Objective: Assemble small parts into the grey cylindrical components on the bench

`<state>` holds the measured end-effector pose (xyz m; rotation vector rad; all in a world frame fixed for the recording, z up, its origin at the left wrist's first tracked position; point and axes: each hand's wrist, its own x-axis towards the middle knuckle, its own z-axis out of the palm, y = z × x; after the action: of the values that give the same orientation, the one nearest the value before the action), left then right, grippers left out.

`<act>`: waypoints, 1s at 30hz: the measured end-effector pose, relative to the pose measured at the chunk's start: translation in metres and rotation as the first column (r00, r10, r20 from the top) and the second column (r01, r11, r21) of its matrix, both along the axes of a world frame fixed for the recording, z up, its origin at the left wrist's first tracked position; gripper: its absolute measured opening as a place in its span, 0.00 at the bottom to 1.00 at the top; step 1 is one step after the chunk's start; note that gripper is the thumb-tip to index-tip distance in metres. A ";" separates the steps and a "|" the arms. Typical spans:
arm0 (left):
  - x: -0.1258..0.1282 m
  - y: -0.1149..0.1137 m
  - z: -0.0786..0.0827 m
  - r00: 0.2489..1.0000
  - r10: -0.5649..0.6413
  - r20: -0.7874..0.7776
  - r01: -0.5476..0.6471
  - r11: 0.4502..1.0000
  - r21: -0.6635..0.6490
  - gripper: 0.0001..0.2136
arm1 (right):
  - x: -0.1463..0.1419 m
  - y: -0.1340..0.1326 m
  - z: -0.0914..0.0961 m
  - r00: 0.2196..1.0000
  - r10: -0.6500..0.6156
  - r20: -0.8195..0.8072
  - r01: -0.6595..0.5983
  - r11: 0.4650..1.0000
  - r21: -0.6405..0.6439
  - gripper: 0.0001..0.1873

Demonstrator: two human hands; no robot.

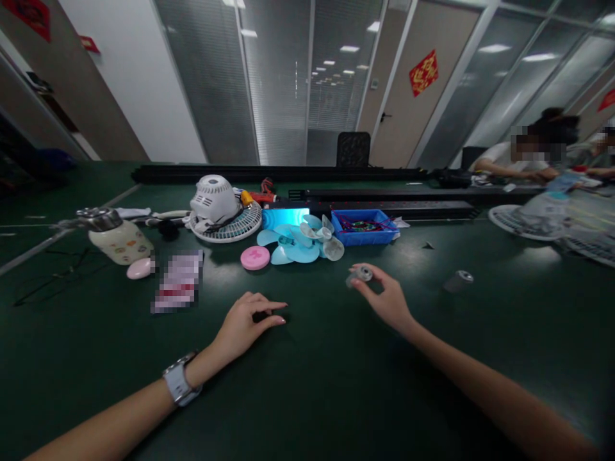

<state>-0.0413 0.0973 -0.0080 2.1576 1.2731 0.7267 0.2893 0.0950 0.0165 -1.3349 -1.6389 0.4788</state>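
My right hand point(387, 301) pinches a small cylindrical part point(364, 275) with a round metallic end between thumb and fingers, a little above the dark green table. To its right, a similar short cylinder point(459, 280) with a bright metal end stands on the tabletop. My left hand point(250, 323), with a watch on the wrist, is low over the table with nothing in it. Its thumb and index finger are apart and the other fingers are bent. Light-blue fan blades point(295, 244) lie beyond, between the two hands, beside a pink round disc point(255, 258).
At the back are a blue bin point(364, 229) of wires, a lit phone screen point(286, 218) and a white fan housing point(214, 198) on a grille. A cream flask point(120, 240) and a blurred packet point(179, 282) sit left. People work at far right near another fan grille point(509, 221).
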 end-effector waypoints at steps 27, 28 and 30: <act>0.007 -0.009 0.009 0.937 0.265 0.226 -0.247 0.963 -0.104 0.17 | -0.102 0.002 -0.008 0.766 0.557 0.321 -0.474 0.827 -0.302 0.25; 0.007 -0.009 0.010 0.938 0.264 0.224 -0.247 0.964 -0.102 0.17 | -0.110 0.005 -0.011 0.760 0.552 0.344 -0.472 0.832 -0.292 0.22; 0.008 -0.010 0.011 0.942 0.254 0.219 -0.238 0.966 -0.097 0.16 | -0.117 0.009 -0.015 0.761 0.536 0.366 -0.463 0.843 -0.273 0.15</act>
<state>-0.0337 0.0876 0.0034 1.8160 1.4335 0.9873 0.1718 0.1042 0.0019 -1.1551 -2.4028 0.6839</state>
